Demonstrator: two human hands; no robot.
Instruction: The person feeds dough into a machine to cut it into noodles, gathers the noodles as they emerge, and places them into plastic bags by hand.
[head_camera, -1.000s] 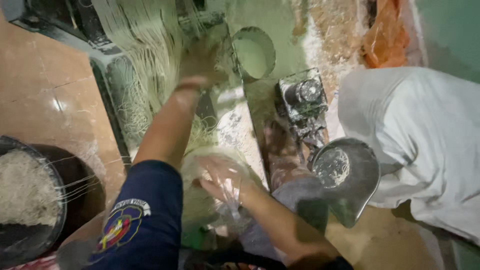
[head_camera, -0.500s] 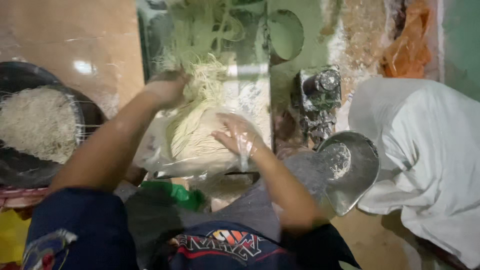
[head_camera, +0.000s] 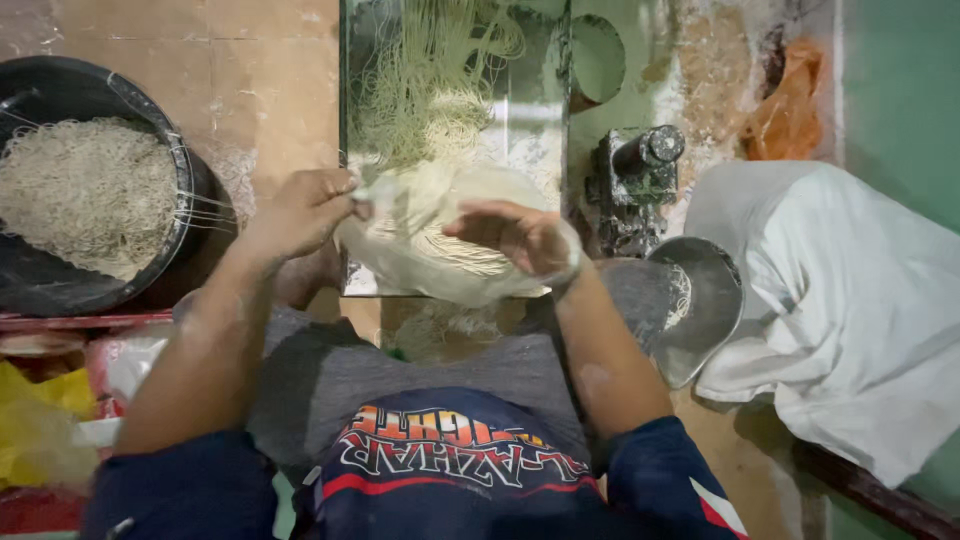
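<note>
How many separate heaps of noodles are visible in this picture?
3. One fills the black basin at left; one lies loose on the metal tray at top; one sits in the clear bag held by the left hand and right hand. More may be hidden.

A clear plastic bag (head_camera: 430, 250) bulging with pale yellow noodles lies sideways, its mouth pinched at the upper left.

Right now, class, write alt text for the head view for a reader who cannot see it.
Two hands, left hand and right hand, hold a clear bag of pale noodles over a metal tray strewn with loose strands. A black basin of noodles sits left.
</note>
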